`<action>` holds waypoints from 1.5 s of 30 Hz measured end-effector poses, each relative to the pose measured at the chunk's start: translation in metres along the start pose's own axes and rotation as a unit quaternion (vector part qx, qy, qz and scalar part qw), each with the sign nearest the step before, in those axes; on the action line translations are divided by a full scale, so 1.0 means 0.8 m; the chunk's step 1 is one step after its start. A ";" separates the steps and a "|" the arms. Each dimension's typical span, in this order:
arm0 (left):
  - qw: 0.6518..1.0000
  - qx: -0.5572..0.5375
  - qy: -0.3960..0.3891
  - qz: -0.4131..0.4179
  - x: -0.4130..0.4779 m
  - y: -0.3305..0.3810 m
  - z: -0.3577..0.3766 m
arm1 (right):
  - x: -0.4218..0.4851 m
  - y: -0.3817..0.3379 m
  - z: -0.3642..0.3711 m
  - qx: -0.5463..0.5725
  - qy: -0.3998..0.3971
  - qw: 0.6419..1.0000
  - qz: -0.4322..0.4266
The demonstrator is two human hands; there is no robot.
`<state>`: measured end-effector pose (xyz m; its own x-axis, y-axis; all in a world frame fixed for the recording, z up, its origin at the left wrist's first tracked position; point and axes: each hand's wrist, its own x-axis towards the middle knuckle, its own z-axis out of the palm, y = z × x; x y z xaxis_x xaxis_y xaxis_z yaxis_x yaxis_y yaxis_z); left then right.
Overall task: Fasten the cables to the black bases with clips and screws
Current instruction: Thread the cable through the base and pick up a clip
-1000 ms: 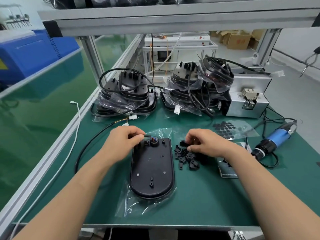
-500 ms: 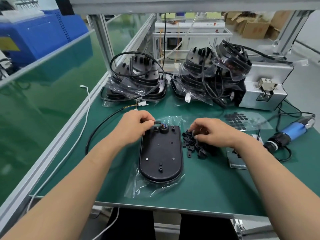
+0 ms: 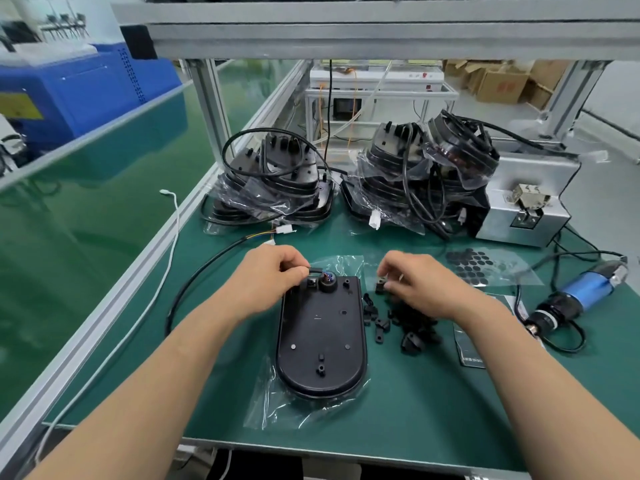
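The left hand (image 3: pixel 270 280) pinched the end of the black cable (image 3: pixel 197 275) at the top edge of the black base (image 3: pixel 322 341), just beside its round socket (image 3: pixel 327 284). The right hand (image 3: pixel 420 287) gripped one small black clip (image 3: pixel 381 287) in curled fingertips, just right of the base, above the loose pile of clips (image 3: pixel 410 323). The base lay flat on a clear bag (image 3: pixel 266 407) on the green desk (image 3: pixel 433 410). A blue screwdriver (image 3: pixel 585 294) lay well to the right.

Sited from the grip of the left hand (image 3: pixel 273 277).
Blue screwdriver (image 3: pixel 585 292): lay far right on green mat (image 3: pixel 415 410).
Sheet of black round pads (image 3: pixel 472 266): right, slightly beyond.
Silver box machine (image 3: pixel 526 202): right, farther back.
White cord (image 3: pixel 172 233): trailed left, off the mat.
Blue cabinet (image 3: pixel 79 88): stood far left, beyond.
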<state>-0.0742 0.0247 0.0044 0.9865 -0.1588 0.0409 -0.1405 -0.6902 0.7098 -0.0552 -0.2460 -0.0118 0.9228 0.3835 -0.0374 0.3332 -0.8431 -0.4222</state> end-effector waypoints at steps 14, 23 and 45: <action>0.999 -0.045 -0.006 0.029 0.005 0.009 -0.010 | 0.046 -0.076 -0.007 0.449 0.007 0.891 -0.066; 0.994 -0.077 0.067 0.026 0.006 0.006 0.000 | 0.050 -0.081 0.013 0.468 0.000 0.882 -0.054; 0.989 -0.140 0.015 -0.038 0.007 0.007 -0.001 | 0.052 -0.093 0.014 0.238 0.073 0.959 -0.137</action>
<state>-0.0696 0.0203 0.0095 0.9959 -0.0899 -0.0015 -0.0417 -0.4763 0.8783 -0.0434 -0.1633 0.0079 0.8423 0.4796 0.2459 0.4727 -0.4381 -0.7647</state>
